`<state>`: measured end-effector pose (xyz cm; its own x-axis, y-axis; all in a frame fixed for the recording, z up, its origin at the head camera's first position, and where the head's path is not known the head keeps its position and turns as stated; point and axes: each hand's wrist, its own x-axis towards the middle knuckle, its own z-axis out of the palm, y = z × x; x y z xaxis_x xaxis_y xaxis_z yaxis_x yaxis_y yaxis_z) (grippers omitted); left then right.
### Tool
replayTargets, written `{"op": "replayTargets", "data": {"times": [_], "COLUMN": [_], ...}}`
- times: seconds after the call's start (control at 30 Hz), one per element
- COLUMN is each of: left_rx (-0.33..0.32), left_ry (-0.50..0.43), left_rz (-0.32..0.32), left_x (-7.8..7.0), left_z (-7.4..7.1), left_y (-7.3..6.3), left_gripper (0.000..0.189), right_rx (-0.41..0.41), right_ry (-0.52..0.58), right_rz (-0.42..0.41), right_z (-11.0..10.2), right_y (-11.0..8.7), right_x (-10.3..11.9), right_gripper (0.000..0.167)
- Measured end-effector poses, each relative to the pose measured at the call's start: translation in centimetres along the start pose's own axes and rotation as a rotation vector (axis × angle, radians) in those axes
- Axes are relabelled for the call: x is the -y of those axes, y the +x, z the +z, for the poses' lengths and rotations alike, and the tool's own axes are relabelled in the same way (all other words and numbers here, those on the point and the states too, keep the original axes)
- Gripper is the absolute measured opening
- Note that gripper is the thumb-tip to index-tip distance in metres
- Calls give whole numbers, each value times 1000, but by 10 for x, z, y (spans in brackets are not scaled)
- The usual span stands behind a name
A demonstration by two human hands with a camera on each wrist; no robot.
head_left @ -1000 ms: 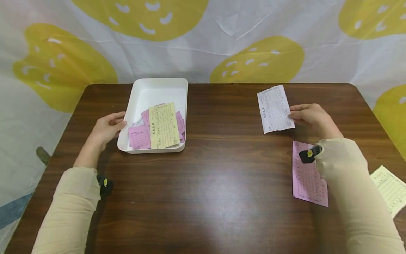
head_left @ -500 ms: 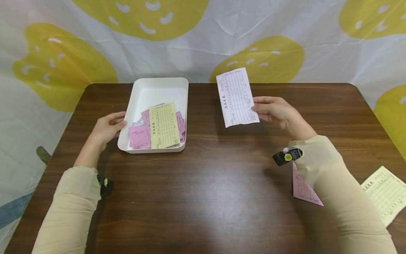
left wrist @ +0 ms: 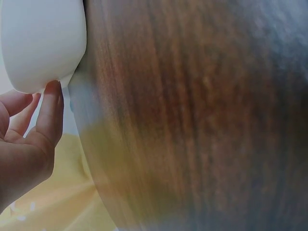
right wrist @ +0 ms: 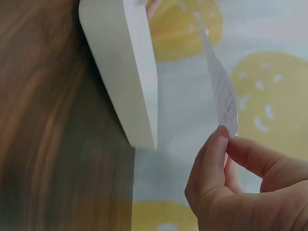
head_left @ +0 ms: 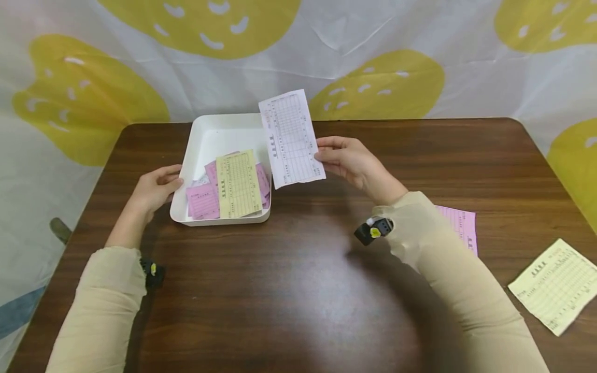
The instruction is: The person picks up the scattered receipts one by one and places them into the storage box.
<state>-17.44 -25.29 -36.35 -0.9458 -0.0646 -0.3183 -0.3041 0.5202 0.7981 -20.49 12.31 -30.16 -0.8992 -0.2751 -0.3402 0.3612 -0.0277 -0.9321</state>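
A white form slip (head_left: 292,137), printed with a grid, is pinched by its right edge between the thumb and fingers of my right hand (head_left: 352,163). The slip is raised, its left part overlapping the right rim of a white tray (head_left: 210,127) in the head view. Inside the tray lie a yellow slip (head_left: 239,184) on top and several pink slips (head_left: 203,201) under it, with a bit of white paper. Fingertips of my left hand (head_left: 153,190) touch the tray's left outer wall; the left wrist view shows them against the white wall (left wrist: 43,43).
On the brown wooden table (head_left: 289,290), a pink slip (head_left: 459,224) lies partly hidden under my right forearm. A yellow slip (head_left: 555,285) lies at the far right. Behind the table hangs a white cloth (head_left: 261,77) with yellow shapes.
My right hand has carried the white slip leftward from the right side of the table to the tray's right rim. My left hand and the tray have stayed in place.
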Motion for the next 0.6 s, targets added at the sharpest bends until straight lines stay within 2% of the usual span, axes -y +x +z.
{"op": "replayTargets", "data": {"times": [0.3, 0.6], "left_rx": [2, 3], "left_ry": [-13, -31], "left_rz": [23, 36], "left_x": [-2, -2], "left_z": [0, 2], "left_y": [-1, 1], "left_gripper": [51, 51], "right_rx": [-50, -63], "right_ry": [20, 18], "right_rz": [7, 41], "right_z": [45, 75], "right_y": [13, 23], "right_x": [-21, -39], "right_gripper": [32, 35]}}
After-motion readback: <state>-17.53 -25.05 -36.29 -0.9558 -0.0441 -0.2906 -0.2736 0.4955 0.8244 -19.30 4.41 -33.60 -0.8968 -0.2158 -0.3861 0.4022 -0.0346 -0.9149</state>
